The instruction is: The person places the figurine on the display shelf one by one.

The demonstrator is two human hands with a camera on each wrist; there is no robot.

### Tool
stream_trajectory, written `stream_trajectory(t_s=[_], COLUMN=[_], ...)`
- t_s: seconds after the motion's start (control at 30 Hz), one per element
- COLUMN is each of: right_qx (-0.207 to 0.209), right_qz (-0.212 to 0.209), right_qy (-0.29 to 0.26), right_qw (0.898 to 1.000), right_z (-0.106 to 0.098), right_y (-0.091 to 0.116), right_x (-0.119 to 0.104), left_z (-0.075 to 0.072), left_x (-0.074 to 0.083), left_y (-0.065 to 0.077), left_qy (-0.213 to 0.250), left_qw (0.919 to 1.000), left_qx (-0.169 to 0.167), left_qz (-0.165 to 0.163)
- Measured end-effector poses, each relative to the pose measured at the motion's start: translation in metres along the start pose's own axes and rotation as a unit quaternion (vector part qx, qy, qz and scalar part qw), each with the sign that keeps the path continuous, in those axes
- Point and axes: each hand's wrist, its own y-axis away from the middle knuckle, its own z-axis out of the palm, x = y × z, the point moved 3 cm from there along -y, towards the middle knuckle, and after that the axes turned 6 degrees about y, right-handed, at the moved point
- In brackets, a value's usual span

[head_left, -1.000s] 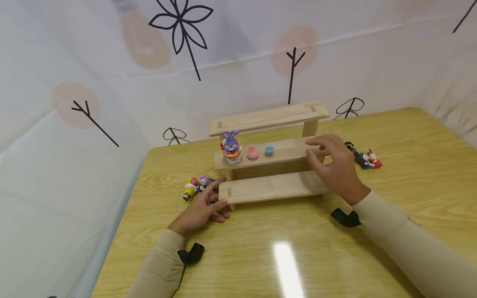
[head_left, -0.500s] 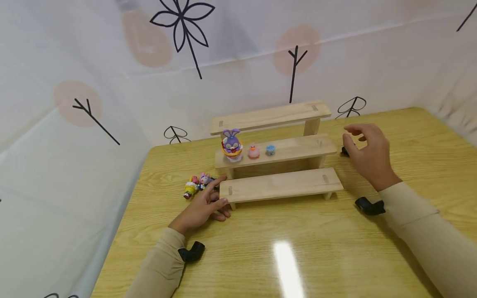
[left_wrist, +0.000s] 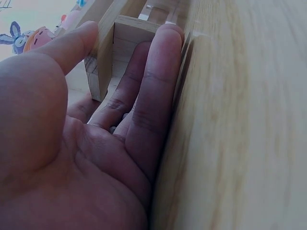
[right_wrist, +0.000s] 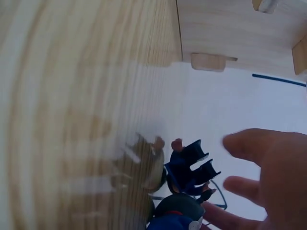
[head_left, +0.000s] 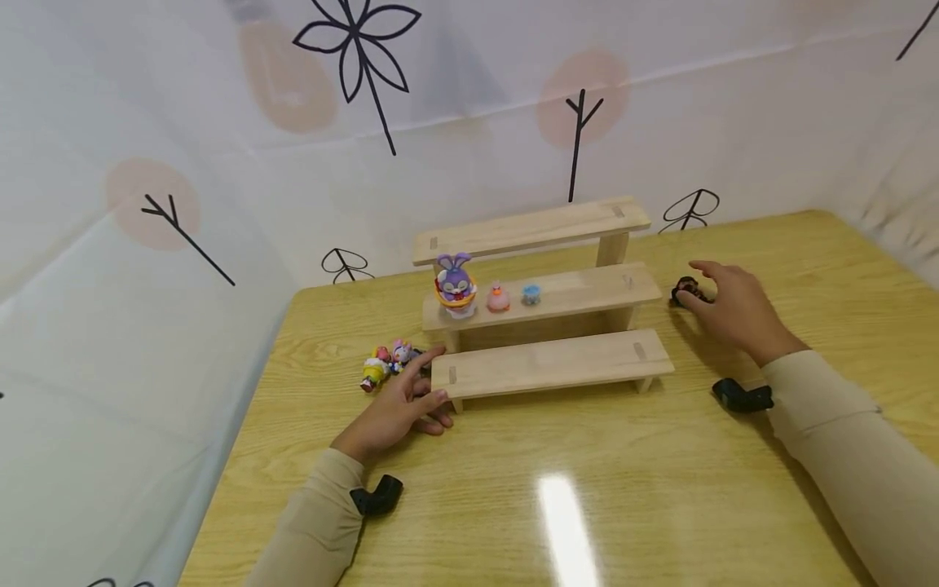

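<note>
A three-tier wooden shelf (head_left: 553,363) stands on the table. My left hand (head_left: 392,417) rests at the left end of its lowest tier, index finger and thumb touching the board, the other fingers loose beside the leg. Right of the shelf, my right hand (head_left: 737,314) reaches over a small dark figurine (head_left: 685,286), thumb and fingers spread around it. In the right wrist view, the dark toy with squared legs (right_wrist: 189,170) lies close to the fingertips, a gap still showing. On the middle tier stand a purple rabbit figurine (head_left: 456,285), a pink bird-like figurine (head_left: 498,298) and a small blue figurine (head_left: 531,294).
Left of the shelf, a yellow-dressed figurine (head_left: 375,369) and a white-and-purple figurine (head_left: 402,355) lie on the table (head_left: 477,505). Next to the dark toy lies a figurine in blue (right_wrist: 172,220). A patterned white cloth (head_left: 469,163) hangs behind.
My right hand has moved right, away from the middle tier, and lowered toward the dark figurine. The left hand has stayed at the lowest tier.
</note>
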Motion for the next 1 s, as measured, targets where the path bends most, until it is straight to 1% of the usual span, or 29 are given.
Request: stream_trajectory(t_s=[0.1, 0.23, 0.37, 0.53, 0.73, 1.0], right_qx=[-0.037, -0.073, -0.088, -0.068, -0.04, -0.031], right_qz=[0.005, 0.004, 0.001, -0.015, -0.03, -0.03], right_qy=[0.03, 0.036, 0.032, 0.038, 0.026, 0.026], right_qw=[0.999, 0.997, 0.996, 0.997, 0.998, 0.999], right_z=[0.0019, 0.0049, 0.0076, 0.0069, 0.0075, 0.008], right_y=[-0.0013, -0.0027, -0.0021, -0.0017, -0.0012, -0.001], right_x=[0.0016, 0.0029, 0.0036, 0.0006, -0.0029, -0.0053], left_z=[0.0001, 0.0002, 0.0007, 0.0012, 0.001, 0.001], left_x=[0.0004, 0.0, 0.0, 0.0016, 0.0015, 0.0013], left_y=[0.0, -0.0001, -0.0001, -0.0001, -0.0002, 0.0003], left_qy=[-0.001, 0.0, 0.001, 0.0, 0.006, 0.007], left_qw=[1.0, 1.0, 1.0, 1.0, 1.0, 1.0], left_qx=[0.0, 0.002, 0.003, 0.001, 0.002, 0.002], left_qz=[0.0, 0.0, 0.0, 0.001, 0.002, 0.003])
